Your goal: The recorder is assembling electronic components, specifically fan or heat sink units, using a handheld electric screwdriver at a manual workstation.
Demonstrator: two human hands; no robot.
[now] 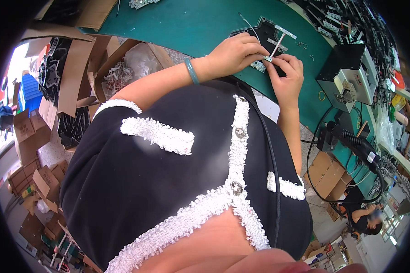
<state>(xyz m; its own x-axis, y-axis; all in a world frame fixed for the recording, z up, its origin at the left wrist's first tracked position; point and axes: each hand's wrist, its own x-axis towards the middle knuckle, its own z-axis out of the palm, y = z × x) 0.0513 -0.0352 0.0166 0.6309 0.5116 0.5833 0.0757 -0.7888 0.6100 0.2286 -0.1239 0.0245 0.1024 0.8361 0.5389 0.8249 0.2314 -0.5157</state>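
Note:
Both hands meet over the green table, near its front edge. My left hand, reached from the left, pinches the lower end of a white T-shaped strip piece. My right hand grips the same end from the other side, thumb and forefinger together. The crossbar of the piece points away from me, and its thin stem runs down to my fingertips. Behind the hands lies a dark flat frame with a thin pale wire beside it. A small silvery part lies just below my fingers.
A black and silver box-shaped machine stands on the right, near a yellow rubber band. Tiny loose bits lie beyond the hands. Dark metal parts heap along the far right. Cardboard boxes crowd the left; another person is at lower right.

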